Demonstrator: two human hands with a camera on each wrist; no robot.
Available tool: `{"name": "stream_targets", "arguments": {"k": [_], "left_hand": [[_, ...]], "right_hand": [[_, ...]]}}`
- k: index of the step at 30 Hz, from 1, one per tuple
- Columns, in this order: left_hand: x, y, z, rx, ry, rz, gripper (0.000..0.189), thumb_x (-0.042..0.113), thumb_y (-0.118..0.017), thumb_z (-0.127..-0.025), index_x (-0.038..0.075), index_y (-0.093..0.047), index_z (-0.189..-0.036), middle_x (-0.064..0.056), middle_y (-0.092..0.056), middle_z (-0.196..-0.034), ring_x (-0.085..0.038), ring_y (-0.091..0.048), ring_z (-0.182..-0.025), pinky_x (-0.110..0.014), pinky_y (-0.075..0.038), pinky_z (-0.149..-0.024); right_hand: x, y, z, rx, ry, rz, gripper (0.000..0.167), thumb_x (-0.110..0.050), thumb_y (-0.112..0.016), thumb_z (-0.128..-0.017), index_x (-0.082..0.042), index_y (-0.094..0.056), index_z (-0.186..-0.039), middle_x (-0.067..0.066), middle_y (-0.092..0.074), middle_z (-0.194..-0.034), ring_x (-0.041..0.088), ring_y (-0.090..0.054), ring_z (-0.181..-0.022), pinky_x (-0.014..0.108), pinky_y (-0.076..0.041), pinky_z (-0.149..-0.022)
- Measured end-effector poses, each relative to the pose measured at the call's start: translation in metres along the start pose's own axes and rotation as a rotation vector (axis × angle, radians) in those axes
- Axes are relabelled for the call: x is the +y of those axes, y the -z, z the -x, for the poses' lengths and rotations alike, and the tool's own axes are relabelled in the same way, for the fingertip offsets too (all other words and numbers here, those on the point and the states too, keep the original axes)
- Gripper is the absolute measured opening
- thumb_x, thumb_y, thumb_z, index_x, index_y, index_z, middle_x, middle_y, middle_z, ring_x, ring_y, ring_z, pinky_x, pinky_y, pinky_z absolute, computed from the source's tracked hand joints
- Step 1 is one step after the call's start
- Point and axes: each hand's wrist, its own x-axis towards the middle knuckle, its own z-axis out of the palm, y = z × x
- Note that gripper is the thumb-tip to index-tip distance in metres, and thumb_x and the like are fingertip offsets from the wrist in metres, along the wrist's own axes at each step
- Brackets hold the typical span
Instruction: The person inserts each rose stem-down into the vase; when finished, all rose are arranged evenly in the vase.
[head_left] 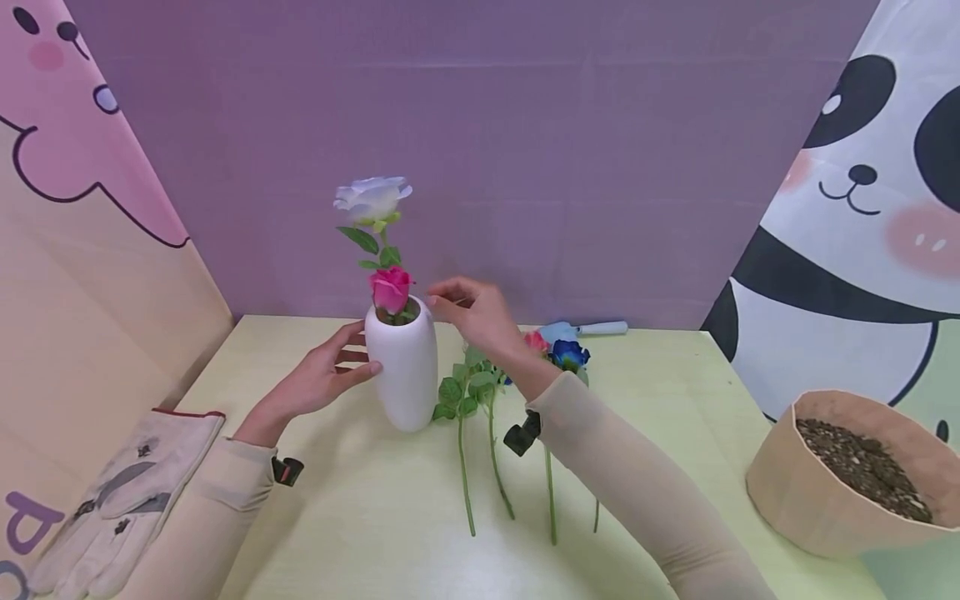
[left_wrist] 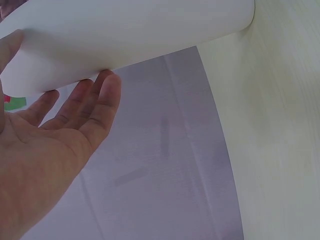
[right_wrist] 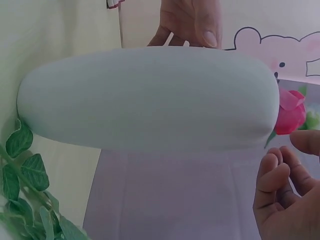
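Observation:
A white vase (head_left: 405, 375) stands on the table, holding a white rose (head_left: 372, 200) and a shorter pink rose (head_left: 390, 289). My left hand (head_left: 322, 379) holds the vase from the left, thumb on the near side and fingertips against its wall, as the left wrist view shows. At the right of the vase mouth is my right hand (head_left: 480, 312), its fingers loosely bent. In the right wrist view, this hand's thumb and fingers stand apart beside the pink rose, with nothing seen between them. The stems inside the vase are hidden.
Several long-stemmed flowers lie right of the vase, among them a blue rose (head_left: 570, 354) and a pinkish-red one (head_left: 536, 340). Behind them is a pale blue handle (head_left: 602, 328). Work gloves (head_left: 161, 454) lie at left; a tan pot of soil (head_left: 795, 492) stands at right.

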Motion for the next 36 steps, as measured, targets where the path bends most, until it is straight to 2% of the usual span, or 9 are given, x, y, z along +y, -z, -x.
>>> {"name": "stream_targets", "arguments": {"k": [2, 9, 11, 22, 28, 36], "left_hand": [[0.000, 0.000, 0.000, 0.001, 0.001, 0.000, 0.079, 0.040, -0.066, -0.096, 0.017, -0.023, -0.158, -0.016, -0.045, -0.148, -0.040, -0.054, -0.132, -0.055, -0.047, -0.109], [0.002, 0.000, 0.001, 0.008, 0.009, -0.005, 0.080, 0.043, -0.066, -0.095, 0.017, -0.023, -0.158, -0.015, -0.046, -0.148, -0.038, -0.054, -0.132, -0.055, -0.047, -0.109], [0.003, 0.000, 0.001, 0.011, 0.012, -0.002, 0.081, 0.044, -0.067, -0.095, 0.018, -0.023, -0.158, -0.014, -0.046, -0.148, -0.038, -0.055, -0.132, -0.055, -0.047, -0.109], [0.003, -0.001, 0.001, 0.008, 0.023, -0.002, 0.081, 0.044, -0.066, -0.095, 0.018, -0.022, -0.158, -0.015, -0.045, -0.148, -0.038, -0.055, -0.131, -0.055, -0.047, -0.109], [0.003, -0.001, 0.002, 0.007, 0.014, -0.008, 0.079, 0.043, -0.066, -0.096, 0.018, -0.023, -0.158, -0.016, -0.046, -0.148, -0.038, -0.055, -0.131, -0.055, -0.048, -0.109], [0.002, 0.000, 0.002, 0.003, 0.011, -0.006, 0.078, 0.040, -0.065, -0.096, 0.018, -0.023, -0.158, -0.016, -0.046, -0.149, -0.039, -0.055, -0.131, -0.055, -0.047, -0.109]], "right_hand": [[0.003, 0.005, 0.002, -0.006, 0.001, -0.014, 0.023, -0.031, -0.066, -0.097, -0.021, -0.071, -0.117, -0.002, -0.071, -0.115, 0.021, -0.065, -0.103, 0.035, -0.056, -0.088], [0.010, 0.025, 0.014, -0.045, -0.033, -0.031, 0.023, -0.036, -0.064, -0.098, -0.025, -0.069, -0.118, 0.002, -0.069, -0.116, 0.022, -0.064, -0.098, 0.030, -0.054, -0.066], [0.013, 0.030, 0.017, -0.046, -0.041, -0.021, 0.024, -0.037, -0.063, -0.098, -0.025, -0.069, -0.119, 0.001, -0.069, -0.117, 0.021, -0.064, -0.096, 0.029, -0.052, -0.063], [0.032, 0.055, 0.031, -0.095, -0.106, -0.005, 0.027, -0.040, -0.061, -0.099, -0.025, -0.066, -0.122, 0.000, -0.068, -0.118, 0.021, -0.064, -0.097, 0.030, -0.050, -0.063], [0.042, 0.068, 0.036, -0.110, -0.139, 0.034, 0.026, -0.035, -0.061, -0.099, -0.022, -0.066, -0.121, 0.008, -0.068, -0.113, 0.022, -0.065, -0.091, 0.029, -0.049, -0.058], [0.062, 0.086, 0.048, -0.143, -0.164, 0.085, 0.027, -0.034, -0.060, -0.100, -0.018, -0.065, -0.121, 0.006, -0.070, -0.110, 0.022, -0.064, -0.085, 0.028, -0.048, -0.055]]}}
